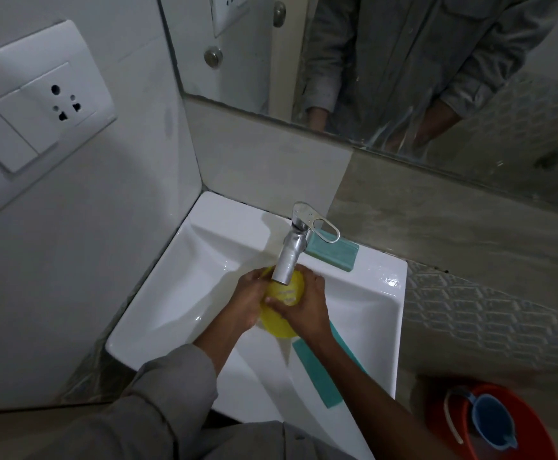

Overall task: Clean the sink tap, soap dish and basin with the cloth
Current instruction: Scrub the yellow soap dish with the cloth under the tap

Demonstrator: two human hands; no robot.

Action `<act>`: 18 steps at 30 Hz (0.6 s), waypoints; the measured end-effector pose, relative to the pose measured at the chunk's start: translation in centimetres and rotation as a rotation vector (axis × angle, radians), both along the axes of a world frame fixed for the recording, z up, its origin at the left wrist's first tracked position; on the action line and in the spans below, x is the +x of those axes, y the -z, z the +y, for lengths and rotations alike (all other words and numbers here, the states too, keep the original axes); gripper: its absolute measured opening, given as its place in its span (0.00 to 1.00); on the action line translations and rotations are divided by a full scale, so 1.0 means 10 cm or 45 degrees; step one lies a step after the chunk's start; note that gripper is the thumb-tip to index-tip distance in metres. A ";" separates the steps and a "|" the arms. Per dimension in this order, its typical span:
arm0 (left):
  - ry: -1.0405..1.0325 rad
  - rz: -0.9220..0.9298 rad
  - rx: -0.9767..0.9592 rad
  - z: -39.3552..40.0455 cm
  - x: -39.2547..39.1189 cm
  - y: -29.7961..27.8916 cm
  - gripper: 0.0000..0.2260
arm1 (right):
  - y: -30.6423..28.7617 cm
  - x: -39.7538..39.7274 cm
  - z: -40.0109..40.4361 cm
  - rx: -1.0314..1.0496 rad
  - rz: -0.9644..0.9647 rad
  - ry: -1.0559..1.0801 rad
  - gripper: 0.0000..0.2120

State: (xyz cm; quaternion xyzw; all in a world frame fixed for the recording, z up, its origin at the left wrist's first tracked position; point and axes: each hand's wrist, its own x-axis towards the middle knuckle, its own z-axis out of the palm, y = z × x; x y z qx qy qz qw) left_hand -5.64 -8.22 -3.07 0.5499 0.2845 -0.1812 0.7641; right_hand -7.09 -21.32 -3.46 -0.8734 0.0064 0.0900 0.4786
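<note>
Teal cloth [320, 376] beside yellow dish [279, 308].

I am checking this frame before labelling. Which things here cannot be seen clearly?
- Head view: the drain of the basin is hidden by both hands and the yellow cloth.
- Whether water runs from the tap is too faint to tell.
- The red bucket is cut off by the frame's bottom edge.

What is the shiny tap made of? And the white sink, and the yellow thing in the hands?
The tap looks like polished metal, probably chrome: silvery with bright reflections. The sink looks like glazed ceramic: smooth, white, glossy highlights. The yellow thing, held by the left hand and the right hand, seems to be smooth plastic, though that is less certain.
</note>
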 end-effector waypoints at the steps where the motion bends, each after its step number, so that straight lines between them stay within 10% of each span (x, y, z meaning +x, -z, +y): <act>1: -0.033 0.029 0.011 0.01 -0.01 0.01 0.16 | -0.01 0.00 -0.01 -0.013 0.062 -0.007 0.34; 5: -0.098 0.130 0.014 -0.03 -0.06 0.09 0.04 | -0.02 -0.03 -0.12 0.251 0.345 0.211 0.07; 18: -0.009 0.304 0.004 -0.15 -0.08 0.03 0.11 | -0.02 0.09 -0.11 0.439 0.641 0.291 0.06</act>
